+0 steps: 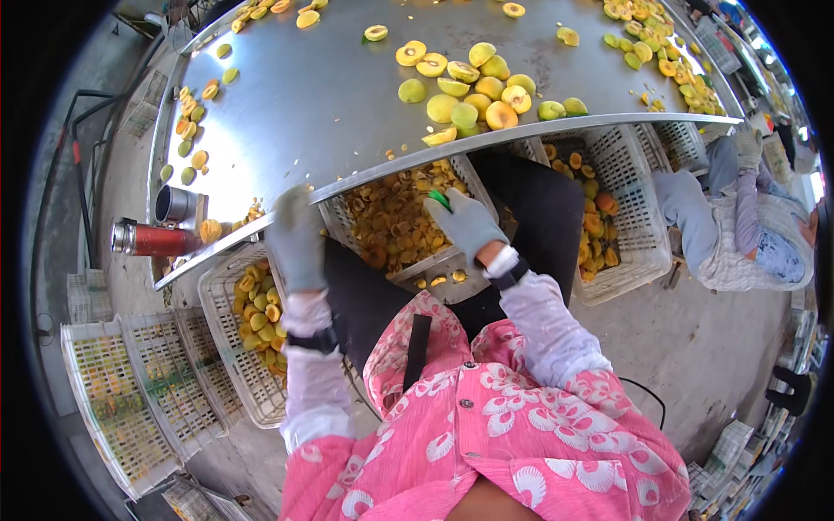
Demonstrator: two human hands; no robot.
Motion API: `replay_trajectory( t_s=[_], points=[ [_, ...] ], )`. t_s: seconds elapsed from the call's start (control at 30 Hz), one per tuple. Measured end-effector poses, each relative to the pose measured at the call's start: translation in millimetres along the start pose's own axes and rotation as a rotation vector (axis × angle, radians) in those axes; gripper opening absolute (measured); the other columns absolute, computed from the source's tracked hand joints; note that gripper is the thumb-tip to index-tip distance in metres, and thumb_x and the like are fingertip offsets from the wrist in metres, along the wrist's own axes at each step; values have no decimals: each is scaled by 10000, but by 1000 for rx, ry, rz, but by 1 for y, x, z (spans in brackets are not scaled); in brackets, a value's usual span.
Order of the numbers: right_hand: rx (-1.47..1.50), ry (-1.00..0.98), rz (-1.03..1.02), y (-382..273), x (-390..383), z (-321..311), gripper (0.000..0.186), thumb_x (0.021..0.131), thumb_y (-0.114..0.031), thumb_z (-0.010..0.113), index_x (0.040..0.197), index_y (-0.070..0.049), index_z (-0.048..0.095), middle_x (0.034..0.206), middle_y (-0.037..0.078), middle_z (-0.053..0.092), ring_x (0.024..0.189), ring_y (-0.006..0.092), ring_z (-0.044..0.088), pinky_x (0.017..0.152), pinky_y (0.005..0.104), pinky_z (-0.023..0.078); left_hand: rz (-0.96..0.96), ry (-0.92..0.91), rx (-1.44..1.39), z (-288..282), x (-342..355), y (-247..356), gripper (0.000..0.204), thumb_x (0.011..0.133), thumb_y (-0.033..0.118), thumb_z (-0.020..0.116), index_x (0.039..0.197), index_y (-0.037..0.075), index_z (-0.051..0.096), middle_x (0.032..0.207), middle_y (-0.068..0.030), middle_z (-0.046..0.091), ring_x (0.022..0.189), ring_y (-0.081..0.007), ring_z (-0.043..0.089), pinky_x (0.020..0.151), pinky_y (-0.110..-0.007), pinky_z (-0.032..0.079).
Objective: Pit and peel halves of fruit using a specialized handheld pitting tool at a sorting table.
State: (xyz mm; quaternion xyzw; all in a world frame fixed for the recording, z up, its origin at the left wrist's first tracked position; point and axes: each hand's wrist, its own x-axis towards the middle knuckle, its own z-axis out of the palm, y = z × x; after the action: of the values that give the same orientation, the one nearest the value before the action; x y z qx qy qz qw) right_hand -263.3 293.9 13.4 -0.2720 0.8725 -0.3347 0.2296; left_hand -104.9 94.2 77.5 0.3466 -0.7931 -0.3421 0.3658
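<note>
My right hand [469, 227], in a grey glove, is closed round a small tool with a bright green handle [440, 200]; its working end is hidden. It hovers over a white crate [476, 184] heaped with brownish-yellow fruit scraps [395, 217], between my knees. At the table's front edge is my gloved left hand [297, 239], its fingers smeared by motion, so any grip is unclear. Beyond both hands, a cluster of yellow-green stone fruit [478, 87], some whole-looking and some cut in half, lies on the steel table [295, 113].
White crates of fruit stand by my left leg [248, 369] and right leg [638, 200]. A red thermos [152, 239] and metal cup [176, 204] are at the table's left corner. More fruit [669, 61] lies at the right; a co-worker [738, 217] sits beyond. Stacked crates [143, 391] stand left.
</note>
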Motion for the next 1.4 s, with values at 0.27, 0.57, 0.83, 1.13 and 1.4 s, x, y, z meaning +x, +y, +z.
replay_trajectory(
  t_s=[0.27,0.57,0.83,1.13,1.4],
  points=[
    [721,194,309,41,-56,-52,234,969,-258,573,951,-27,601,674,-11,513,630,53,445,548,253,382,167,-660,671,191,60,62,625,856,661,467,1049,104,674,1024,-184,684,980,-351,651,853,-476,485],
    [1047,-35,270,-20,-23,-66,290,980,-356,542,958,-68,571,668,-37,480,549,43,420,494,234,363,-305,-560,-609,149,54,45,144,935,135,569,977,20,645,856,-36,621,756,-119,564,716,-249,488],
    [1556,-360,212,-68,-24,-53,240,976,-379,537,1075,-165,582,645,-77,418,494,28,356,435,204,275,-371,-526,-1205,84,-19,104,314,1010,290,451,1120,33,592,1169,-96,557,980,-174,575,794,-296,493],
    [1082,-126,-44,-74,-77,-45,225,1000,-293,513,998,-78,581,662,-45,487,543,26,425,470,195,343,-393,-323,-1020,58,-34,101,535,1004,477,422,1148,-20,560,966,-102,628,810,-159,618,727,-280,522],
    [872,-10,-239,-81,-95,-30,319,997,-286,516,994,24,592,715,54,537,637,109,448,573,302,411,-455,-272,-1099,40,-49,129,504,1007,457,413,1103,-18,552,945,-139,620,815,-217,635,727,-326,551]
  ],
)
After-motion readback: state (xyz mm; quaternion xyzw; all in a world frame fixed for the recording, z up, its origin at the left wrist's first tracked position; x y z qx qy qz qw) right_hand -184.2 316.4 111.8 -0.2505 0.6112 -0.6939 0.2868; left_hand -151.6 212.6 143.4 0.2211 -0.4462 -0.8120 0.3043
